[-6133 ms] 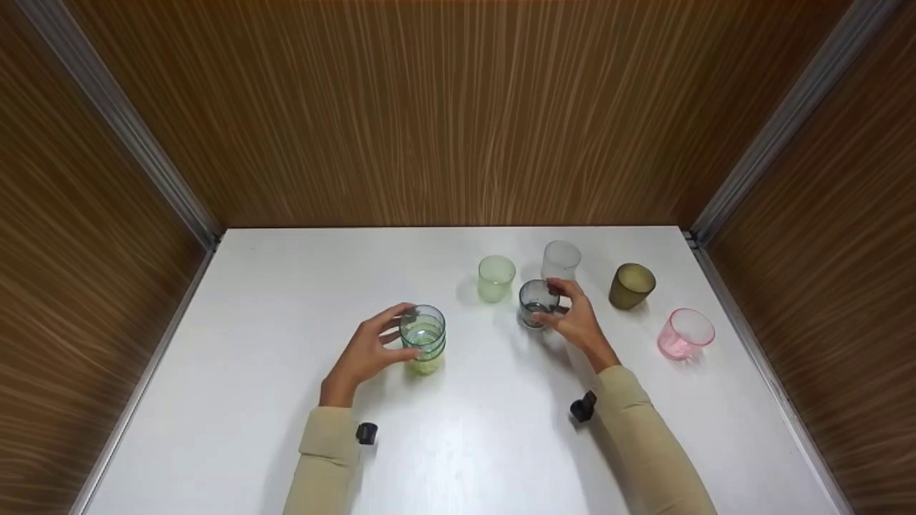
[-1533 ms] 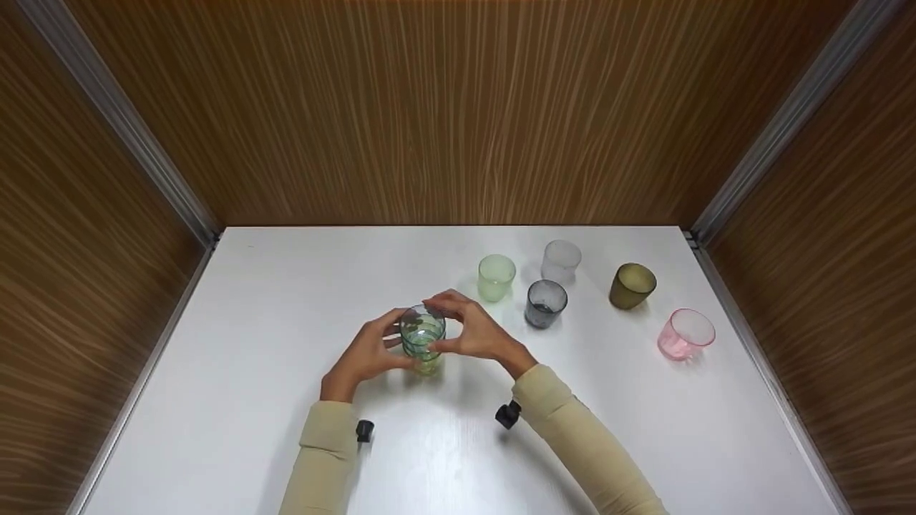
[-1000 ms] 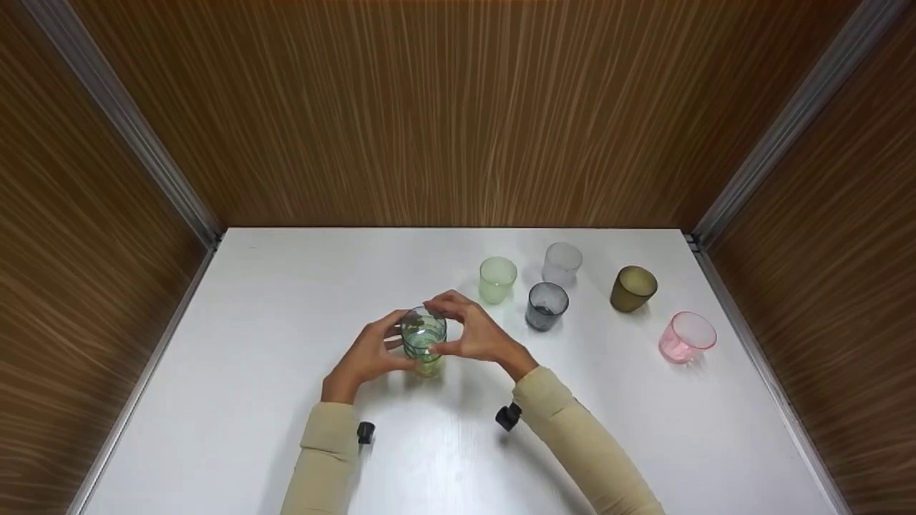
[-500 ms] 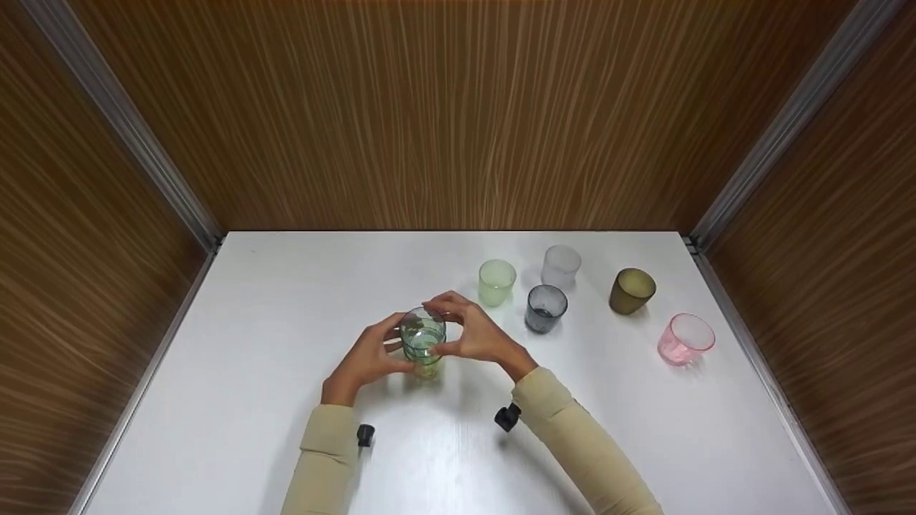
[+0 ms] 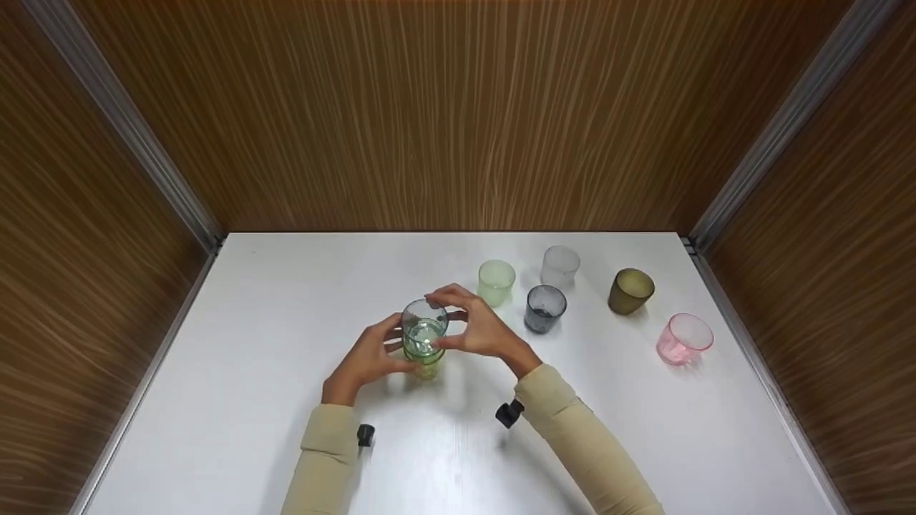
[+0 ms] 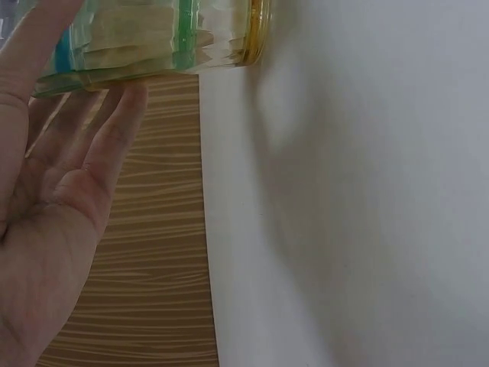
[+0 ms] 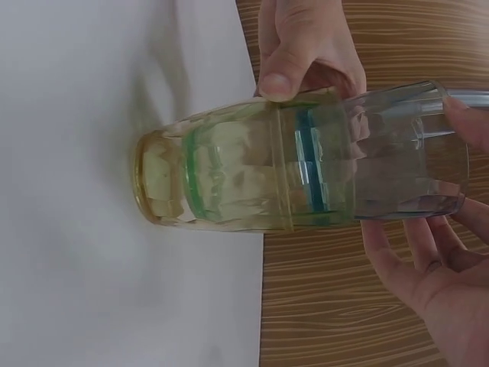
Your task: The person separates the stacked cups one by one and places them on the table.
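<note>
Three clear drinking glasses are nested upright in a stack. The yellow glass (image 7: 157, 183) stands lowest, its base on the table. The green glass (image 7: 336, 200) sits inside it, and the blue glass (image 5: 424, 313) rises from the green one. My left hand (image 5: 366, 354) holds the stack from the left, with its thumb near the yellow rim; in the left wrist view its palm (image 6: 53, 245) faces the stack. My right hand (image 5: 485, 332) grips the blue glass near its rim between thumb and fingers. The blue base is still within the green glass.
On the white table (image 5: 286, 286), right of the stack, stand a pale green glass (image 5: 496, 284), a frosted clear glass (image 5: 559, 268), a dark grey glass (image 5: 545, 310), an olive glass (image 5: 630, 292) and a pink glass (image 5: 683, 340). Wood-grain panels (image 5: 458, 121) enclose the table's back and sides.
Earlier my right hand was at the dark grey glass; it then moved left to the stack. In the last half second it has raised the blue glass slightly. My left hand has stayed at the stack.
</note>
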Demonstrator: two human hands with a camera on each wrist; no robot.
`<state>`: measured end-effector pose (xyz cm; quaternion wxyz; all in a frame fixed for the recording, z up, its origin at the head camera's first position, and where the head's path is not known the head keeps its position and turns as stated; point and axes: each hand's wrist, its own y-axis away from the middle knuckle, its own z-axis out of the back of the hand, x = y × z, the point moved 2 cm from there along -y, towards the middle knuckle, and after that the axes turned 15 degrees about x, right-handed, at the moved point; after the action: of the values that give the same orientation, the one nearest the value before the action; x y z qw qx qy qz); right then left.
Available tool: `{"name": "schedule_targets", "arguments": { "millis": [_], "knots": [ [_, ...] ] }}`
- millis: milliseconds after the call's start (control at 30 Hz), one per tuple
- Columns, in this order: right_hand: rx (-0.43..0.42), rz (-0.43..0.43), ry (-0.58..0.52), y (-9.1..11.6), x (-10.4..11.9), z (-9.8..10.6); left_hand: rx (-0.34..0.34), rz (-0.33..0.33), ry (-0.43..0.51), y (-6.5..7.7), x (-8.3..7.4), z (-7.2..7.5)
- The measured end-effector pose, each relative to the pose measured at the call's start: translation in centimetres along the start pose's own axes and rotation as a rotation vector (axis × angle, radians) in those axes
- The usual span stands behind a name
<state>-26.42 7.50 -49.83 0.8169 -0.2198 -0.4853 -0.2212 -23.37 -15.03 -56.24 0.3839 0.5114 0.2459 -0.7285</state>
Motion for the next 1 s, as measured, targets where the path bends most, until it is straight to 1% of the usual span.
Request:
{"name": "schedule_targets", "arguments": {
  "millis": [200, 433, 733, 867, 1000],
  "knots": [
    [-0.02, 0.005, -0.003, 0.4, 0.9, 0.6, -0.01, 0.028, 0.006, -0.1, 0.0, 0.0],
    [-0.046, 0.02, -0.001, 1.1, 1.6, 1.3, -0.005, 0.029, 0.011, -0.1, 0.1, 0.0],
    [-0.084, 0.007, 0.012, 2.8, 1.0, 2.5, 0.009, 0.002, 0.001, -0.1, 0.1, 0.0],
    [-0.102, 0.007, -0.006, 3.9, 0.7, 3.0, 0.009, -0.002, -0.003, -0.1, 0.0, 0.0],
    [-0.118, -0.009, -0.014, 4.8, 0.4, 3.5, 0.003, 0.007, -0.011, 0.0, 0.0, 0.0]
  ]
}}
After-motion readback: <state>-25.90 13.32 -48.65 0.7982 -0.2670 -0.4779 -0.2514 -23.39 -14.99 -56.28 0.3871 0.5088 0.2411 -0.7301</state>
